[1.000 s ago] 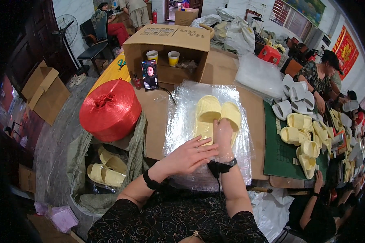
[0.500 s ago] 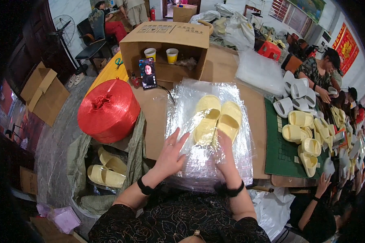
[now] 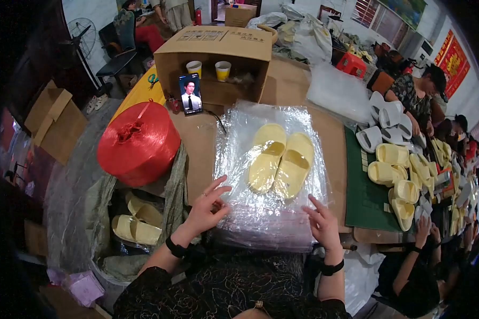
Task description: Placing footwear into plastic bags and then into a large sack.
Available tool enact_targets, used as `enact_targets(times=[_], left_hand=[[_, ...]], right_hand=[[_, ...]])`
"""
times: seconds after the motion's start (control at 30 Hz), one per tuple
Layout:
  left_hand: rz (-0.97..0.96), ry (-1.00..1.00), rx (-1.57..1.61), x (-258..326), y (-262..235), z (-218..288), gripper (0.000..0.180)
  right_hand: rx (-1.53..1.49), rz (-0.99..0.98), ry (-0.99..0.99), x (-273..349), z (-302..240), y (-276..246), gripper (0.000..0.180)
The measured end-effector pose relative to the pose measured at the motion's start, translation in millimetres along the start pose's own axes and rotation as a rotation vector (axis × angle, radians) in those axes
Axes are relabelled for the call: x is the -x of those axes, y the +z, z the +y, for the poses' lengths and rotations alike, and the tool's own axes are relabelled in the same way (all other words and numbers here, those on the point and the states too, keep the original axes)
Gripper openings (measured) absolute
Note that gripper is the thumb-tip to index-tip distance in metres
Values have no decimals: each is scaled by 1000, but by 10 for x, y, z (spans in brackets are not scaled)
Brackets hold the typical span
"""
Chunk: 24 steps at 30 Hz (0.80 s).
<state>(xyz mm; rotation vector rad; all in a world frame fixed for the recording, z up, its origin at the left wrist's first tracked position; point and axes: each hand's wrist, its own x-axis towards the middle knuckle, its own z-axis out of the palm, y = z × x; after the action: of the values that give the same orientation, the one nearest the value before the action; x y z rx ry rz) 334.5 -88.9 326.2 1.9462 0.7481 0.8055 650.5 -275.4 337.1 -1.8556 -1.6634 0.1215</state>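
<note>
A pair of pale yellow slide sandals lies side by side, toes away from me, in a clear plastic bag at the top of a stack of clear plastic bags. By the stack's left edge my left hand hovers with fingers apart and nothing in them. My right hand is at the stack's lower right edge, fingers spread and holding nothing. Both hands are clear of the sandals.
A large red twine roll stands left, above a woven sack holding bagged yellow sandals. Behind are an open carton and a propped phone. More sandals cover a green mat at right, near other people.
My right hand has come off the sandals and moved right and toward me. My left hand has drawn back to the left. The bagged sandals now lie untouched.
</note>
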Motion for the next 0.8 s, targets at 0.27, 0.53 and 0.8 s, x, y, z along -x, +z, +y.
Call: enact_targets(times=[0.27, 0.53, 0.8], left_hand=[[-54, 72, 30, 73, -52, -113, 28], [-98, 53, 69, 54, -119, -98, 26], [-130, 276, -90, 82, -181, -86, 41]], right_hand=[[37, -144, -66, 68, 72, 14, 40], [-81, -45, -39, 202, 89, 17, 26], [-332, 95, 40, 257, 200, 29, 14]])
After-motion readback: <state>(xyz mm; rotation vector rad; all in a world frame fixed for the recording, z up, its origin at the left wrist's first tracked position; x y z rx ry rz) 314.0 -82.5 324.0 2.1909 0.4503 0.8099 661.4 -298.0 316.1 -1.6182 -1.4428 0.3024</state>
